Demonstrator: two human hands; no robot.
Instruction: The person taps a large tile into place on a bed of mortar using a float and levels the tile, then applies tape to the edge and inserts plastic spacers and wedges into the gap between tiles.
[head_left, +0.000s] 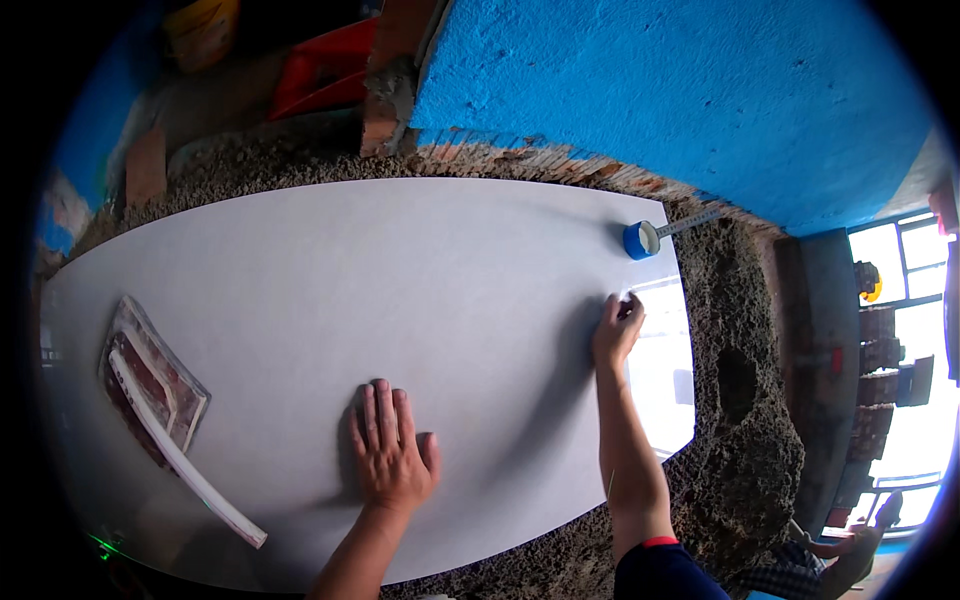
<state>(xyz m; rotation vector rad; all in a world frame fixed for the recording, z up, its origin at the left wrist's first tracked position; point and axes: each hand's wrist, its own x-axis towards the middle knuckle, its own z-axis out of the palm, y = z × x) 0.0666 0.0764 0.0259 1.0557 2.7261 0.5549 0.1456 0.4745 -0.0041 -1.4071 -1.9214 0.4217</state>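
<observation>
A large glossy white tile (290, 250) lies before me on a bed of rough dark mortar. My left hand (393, 455) is pressed flat on it with the fingers stretched out. Near the tile's right edge my right hand (618, 328) is closed in a pinch, and what its fingers hold, if anything, is too small to name. Just beyond that hand is a blue tape measure (636, 241), its blade running out to the right past the tile's edge. On the left part of the tile rests a worn, dirty float (160, 375), with a pale narrow bar (205, 490) lying across it.
Dark mortar (745, 400) borders the tile at right, with a hollow in it. A blue wall (640, 90) over exposed brick stands behind. A red container (322, 70) and a yellow bucket (203, 30) are at far left. Part of another person (850, 565) shows at lower right.
</observation>
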